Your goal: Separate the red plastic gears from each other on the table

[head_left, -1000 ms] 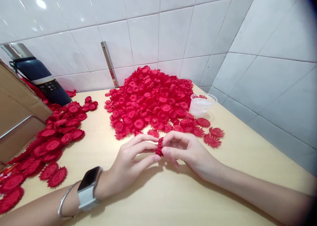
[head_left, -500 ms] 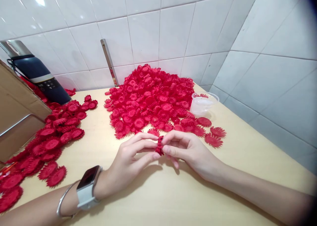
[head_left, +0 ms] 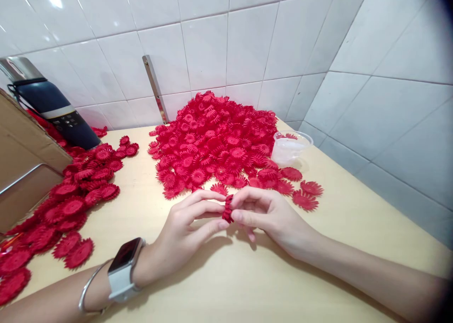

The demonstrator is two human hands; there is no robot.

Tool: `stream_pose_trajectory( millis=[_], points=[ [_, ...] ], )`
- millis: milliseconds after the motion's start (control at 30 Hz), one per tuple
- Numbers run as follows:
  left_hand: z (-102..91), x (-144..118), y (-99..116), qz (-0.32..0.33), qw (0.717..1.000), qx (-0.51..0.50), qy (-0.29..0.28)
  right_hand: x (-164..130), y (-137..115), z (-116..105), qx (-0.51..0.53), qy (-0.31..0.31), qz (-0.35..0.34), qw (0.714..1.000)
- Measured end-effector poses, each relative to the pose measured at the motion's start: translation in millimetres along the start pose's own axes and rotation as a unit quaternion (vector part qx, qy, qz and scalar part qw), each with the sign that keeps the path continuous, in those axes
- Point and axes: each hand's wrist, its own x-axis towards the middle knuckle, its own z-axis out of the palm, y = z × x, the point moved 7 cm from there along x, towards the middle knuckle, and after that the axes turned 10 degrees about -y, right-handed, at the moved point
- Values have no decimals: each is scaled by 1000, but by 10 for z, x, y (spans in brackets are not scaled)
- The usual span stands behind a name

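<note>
Hands (head_left: 226, 219) pinch red flower stack (head_left: 227, 208) — axis upright.

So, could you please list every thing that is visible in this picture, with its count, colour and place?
small red toothed flower piece: one, red, pinched between both hands' fingertips.
big heap of red flower pieces: many, red, far middle of table, against the wall.
spread of red flower pieces: many, red, left side of table.
clear plastic cup: one, transparent, right of the big heap.
dark blue metal flask: one, blue and silver, far left, leaning.
brown cardboard box: one, brown, left edge.
metal strip: one, silver, on the tiled wall.
light wooden table: one, beige.
left hand: grip on the piece; watch and bangle on the wrist.
right hand: grip on the piece.
</note>
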Motion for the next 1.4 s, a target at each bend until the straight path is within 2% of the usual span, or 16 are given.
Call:
stream_pose_trajectory(
  millis=[600,967,1400],
  points=[
    [13,4,-12,-3,1000,14,-7,1,0,-2,-19,5,3,1000],
    [1,-12,46,18,998,55,24,1,-24,42,-64,4,-6,998],
    [10,-13,63,27,998,55,16,-9,-37,47,-69,4,-5,998]
  ],
)
